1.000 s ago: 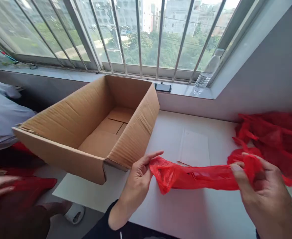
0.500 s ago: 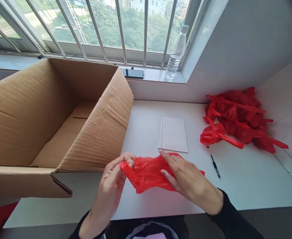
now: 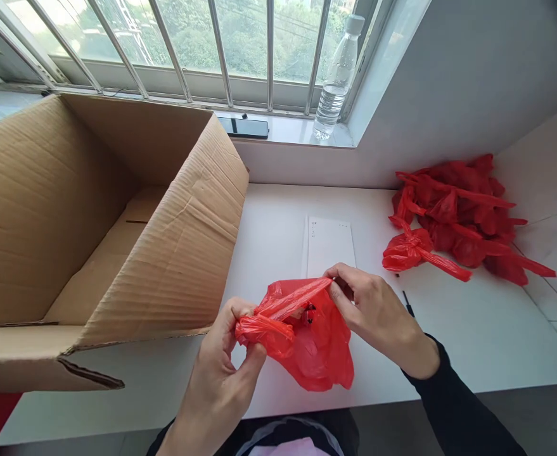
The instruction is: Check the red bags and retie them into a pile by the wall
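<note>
The open cardboard box (image 3: 173,253) takes up the left of the white table (image 3: 473,342), its near flap hanging out over the front edge. Well to the right of the box, against the wall, lies a pile of red bags (image 3: 459,215), bunched and knotted-looking.

Just off the box's near right corner, the person holds one red plastic bag (image 3: 316,348) slightly above the table edge. A second ago it was stretched long between hands held wide apart. Half a second ago the hands had come together over it, and now it is a crumpled bundle with one twisted strip pulled taut across the top and the rest sagging loose below. By the look of it, the gathering is partly done.

The left hand (image 3: 225,373) is closed hard, fingers and thumb clamped round a bunched end. The right hand (image 3: 377,313) pinches the far end of the strip between thumb and fingertips, with no gap showing.

Beyond the hands, right of the box, lies a sheet of paper (image 3: 330,244). On the sill behind the box stand a water bottle (image 3: 335,82) and a dark phone (image 3: 246,127). A pen (image 3: 407,303) peeps out by the right wrist.
</note>
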`<action>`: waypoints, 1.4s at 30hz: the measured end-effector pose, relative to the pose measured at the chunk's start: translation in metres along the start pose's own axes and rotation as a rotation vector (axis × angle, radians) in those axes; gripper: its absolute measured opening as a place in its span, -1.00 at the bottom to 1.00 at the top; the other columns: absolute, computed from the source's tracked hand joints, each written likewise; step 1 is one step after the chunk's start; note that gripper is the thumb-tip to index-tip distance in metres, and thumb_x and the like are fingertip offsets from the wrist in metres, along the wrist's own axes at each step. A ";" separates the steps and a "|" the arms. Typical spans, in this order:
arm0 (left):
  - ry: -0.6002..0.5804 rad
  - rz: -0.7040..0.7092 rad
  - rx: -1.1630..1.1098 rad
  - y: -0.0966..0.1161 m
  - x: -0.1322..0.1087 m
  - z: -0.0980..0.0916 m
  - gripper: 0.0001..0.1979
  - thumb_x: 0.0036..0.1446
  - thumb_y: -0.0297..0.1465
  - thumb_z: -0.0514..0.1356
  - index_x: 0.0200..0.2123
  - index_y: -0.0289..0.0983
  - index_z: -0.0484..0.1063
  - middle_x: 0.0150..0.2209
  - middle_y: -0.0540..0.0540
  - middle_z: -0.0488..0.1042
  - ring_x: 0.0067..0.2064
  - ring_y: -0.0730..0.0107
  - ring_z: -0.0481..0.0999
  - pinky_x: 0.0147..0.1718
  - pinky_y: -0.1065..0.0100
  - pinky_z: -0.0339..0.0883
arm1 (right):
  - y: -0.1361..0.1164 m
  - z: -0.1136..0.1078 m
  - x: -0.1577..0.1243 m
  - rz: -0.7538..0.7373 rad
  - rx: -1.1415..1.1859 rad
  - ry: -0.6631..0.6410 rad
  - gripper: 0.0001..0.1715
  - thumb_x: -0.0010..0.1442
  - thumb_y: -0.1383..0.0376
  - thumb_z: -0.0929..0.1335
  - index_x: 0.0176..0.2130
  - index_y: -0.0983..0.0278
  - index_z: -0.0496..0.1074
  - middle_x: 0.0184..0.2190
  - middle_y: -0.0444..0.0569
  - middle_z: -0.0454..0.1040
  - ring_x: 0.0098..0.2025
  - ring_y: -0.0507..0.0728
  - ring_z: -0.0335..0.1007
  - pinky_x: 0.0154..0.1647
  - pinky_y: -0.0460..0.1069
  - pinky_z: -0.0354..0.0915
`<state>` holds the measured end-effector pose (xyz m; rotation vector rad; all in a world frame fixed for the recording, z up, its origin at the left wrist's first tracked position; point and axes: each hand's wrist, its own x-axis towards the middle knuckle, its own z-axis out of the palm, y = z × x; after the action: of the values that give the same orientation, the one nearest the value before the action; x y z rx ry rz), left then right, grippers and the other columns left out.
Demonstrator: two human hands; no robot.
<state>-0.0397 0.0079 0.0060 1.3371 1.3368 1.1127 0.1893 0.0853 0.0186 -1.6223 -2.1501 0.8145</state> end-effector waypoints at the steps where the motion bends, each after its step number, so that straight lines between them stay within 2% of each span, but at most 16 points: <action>1: 0.020 0.011 -0.011 -0.001 0.001 0.001 -0.93 0.35 -0.40 0.12 -0.25 -0.15 0.28 -0.31 0.04 0.33 -0.30 0.41 0.37 -0.32 0.41 0.32 | -0.001 0.000 0.002 -0.002 0.035 -0.002 -0.81 0.41 0.25 0.23 -0.24 0.14 0.39 -0.41 -0.22 0.45 -0.44 0.05 0.32 -0.42 -0.01 0.21; 6: 0.191 0.125 0.086 -0.006 0.003 0.004 -0.89 0.31 -0.43 0.16 -0.13 -0.13 0.29 -0.23 0.00 0.33 -0.25 0.38 0.40 -0.30 0.39 0.38 | 0.008 -0.001 0.014 -0.067 0.290 -0.018 -0.69 0.43 0.13 0.27 0.12 0.05 0.40 -0.16 -0.15 0.57 -0.17 0.09 0.48 -0.23 -0.02 0.35; 9: 0.343 0.331 0.402 -0.005 0.004 0.007 -0.62 0.22 -0.47 0.22 0.09 -0.17 0.32 0.01 -0.15 0.32 0.00 0.20 0.42 -0.02 0.21 0.38 | 0.050 0.003 0.015 0.076 0.375 0.110 -0.61 0.41 0.00 0.27 0.12 0.05 0.41 -0.18 -0.11 0.57 -0.11 0.14 0.51 -0.14 0.01 0.41; 11: 0.259 0.445 0.591 -0.007 0.008 0.014 -0.47 0.20 -0.50 0.22 0.24 -0.20 0.29 0.21 -0.25 0.24 0.24 0.00 0.31 0.21 0.00 0.24 | 0.093 0.010 0.006 0.230 0.273 0.259 -0.58 0.38 -0.06 0.26 0.03 0.10 0.45 -0.20 -0.06 0.57 -0.17 0.16 0.52 -0.14 0.04 0.43; 14: -0.120 0.542 0.781 -0.024 0.021 0.032 -0.38 0.25 -0.45 0.18 0.36 -0.14 0.20 0.41 -0.20 0.13 0.43 -0.10 0.06 0.37 -0.19 -0.02 | 0.159 0.024 -0.020 0.400 0.021 0.468 -0.52 0.31 -0.06 0.25 -0.04 0.21 0.46 -0.14 0.11 0.53 -0.16 0.26 0.46 -0.04 0.19 0.39; 16: -0.297 0.574 0.893 -0.046 0.032 0.045 -0.35 0.24 -0.41 0.19 0.38 -0.12 0.19 0.43 -0.18 0.15 0.45 -0.13 0.05 0.36 -0.25 -0.01 | 0.191 0.033 -0.040 0.467 -0.079 0.557 -0.39 0.22 -0.09 0.26 -0.02 0.33 0.45 -0.13 0.27 0.47 -0.06 0.41 0.38 0.09 0.36 0.27; 18: -0.346 0.552 0.989 -0.073 0.041 0.053 -0.33 0.18 -0.49 0.19 0.36 -0.16 0.25 0.39 -0.24 0.25 0.42 -0.19 0.15 0.32 -0.29 0.08 | 0.213 0.042 -0.057 0.520 -0.137 0.607 -0.29 0.16 -0.10 0.27 0.02 0.40 0.42 -0.11 0.36 0.43 0.03 0.50 0.29 0.16 0.47 0.14; 21: -0.237 0.463 1.068 -0.109 0.051 0.048 -0.36 0.13 -0.58 0.16 0.30 -0.16 0.35 0.26 -0.26 0.43 0.33 -0.22 0.32 0.24 -0.25 0.25 | 0.227 0.051 -0.071 0.576 -0.132 0.623 -0.37 0.15 -0.07 0.27 -0.02 0.35 0.42 -0.18 0.28 0.43 -0.05 0.47 0.30 0.11 0.46 0.18; 23: -0.112 0.387 1.089 -0.123 0.059 0.037 -0.41 0.17 -0.58 0.13 0.28 -0.22 0.38 0.22 -0.31 0.46 0.28 -0.27 0.38 0.17 -0.26 0.33 | 0.227 0.055 -0.074 0.595 -0.090 0.612 -0.50 0.16 -0.03 0.27 -0.11 0.28 0.41 -0.26 0.19 0.43 -0.13 0.42 0.32 0.06 0.40 0.24; 26: 0.068 0.271 1.108 -0.126 0.077 0.018 -0.45 0.21 -0.60 0.09 0.29 -0.45 0.33 0.22 -0.53 0.38 0.26 -0.44 0.35 0.14 -0.38 0.27 | 0.215 0.058 -0.070 0.610 -0.001 0.599 -0.58 0.21 -0.01 0.25 -0.13 0.25 0.36 -0.20 0.20 0.44 -0.11 0.40 0.35 0.03 0.35 0.27; 29: 0.241 0.174 1.052 -0.109 0.092 0.009 -0.43 0.29 -0.54 0.05 0.35 -0.54 0.17 0.31 -0.61 0.21 0.33 -0.40 0.25 0.20 -0.31 0.25 | 0.195 0.057 -0.056 0.602 0.140 0.560 -0.58 0.30 -0.04 0.23 -0.05 0.21 0.31 -0.15 0.14 0.48 -0.12 0.34 0.42 -0.07 0.26 0.34; 32: 0.317 0.188 0.835 -0.080 0.088 0.018 -0.45 0.33 -0.53 0.03 0.37 -0.34 0.15 0.41 -0.41 0.10 0.40 -0.16 0.17 0.29 -0.14 0.22 | 0.175 0.050 -0.031 0.558 0.291 0.532 -0.61 0.38 -0.05 0.19 -0.04 0.16 0.29 -0.26 -0.03 0.45 -0.28 0.22 0.41 -0.22 0.14 0.37; 34: 0.284 0.291 0.725 -0.066 0.075 0.032 -0.48 0.31 -0.56 0.05 0.31 -0.20 0.24 0.38 -0.28 0.17 0.40 -0.05 0.19 0.31 -0.09 0.17 | 0.161 0.043 -0.012 0.516 0.384 0.534 -0.60 0.41 -0.05 0.15 -0.02 0.15 0.28 -0.32 -0.10 0.38 -0.36 0.15 0.34 -0.33 0.07 0.36; 37: 0.067 0.440 0.615 -0.062 0.052 0.056 -0.47 0.29 -0.61 0.07 0.27 -0.12 0.27 0.28 -0.20 0.30 0.33 0.10 0.28 0.27 0.04 0.23 | 0.132 0.033 0.009 0.423 0.506 0.500 -0.61 0.45 -0.04 0.14 -0.01 0.13 0.31 -0.32 -0.14 0.33 -0.35 0.11 0.33 -0.30 0.03 0.36; 40: -0.176 0.337 0.434 -0.071 0.046 0.078 -0.45 0.36 -0.52 0.07 0.37 -0.14 0.10 0.27 -0.23 0.30 0.31 0.16 0.30 0.22 0.12 0.30 | 0.094 0.034 0.016 0.253 0.642 0.359 -0.70 0.46 0.02 0.21 -0.06 0.12 0.38 -0.14 -0.08 0.40 -0.05 0.13 0.39 0.06 0.07 0.32; 42: -0.257 0.202 0.295 -0.076 0.050 0.087 -0.46 0.40 -0.40 0.08 0.38 -0.14 0.03 0.28 -0.24 0.28 0.30 0.15 0.29 0.22 0.10 0.29 | 0.071 0.043 0.015 0.152 0.716 0.234 -0.75 0.44 0.06 0.28 -0.07 0.13 0.43 -0.05 -0.06 0.39 0.07 0.16 0.35 0.18 0.10 0.25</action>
<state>0.0333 0.0570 -0.0844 1.7994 1.2265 0.8579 0.2143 0.1026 -0.0604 -1.4048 -1.3528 1.1940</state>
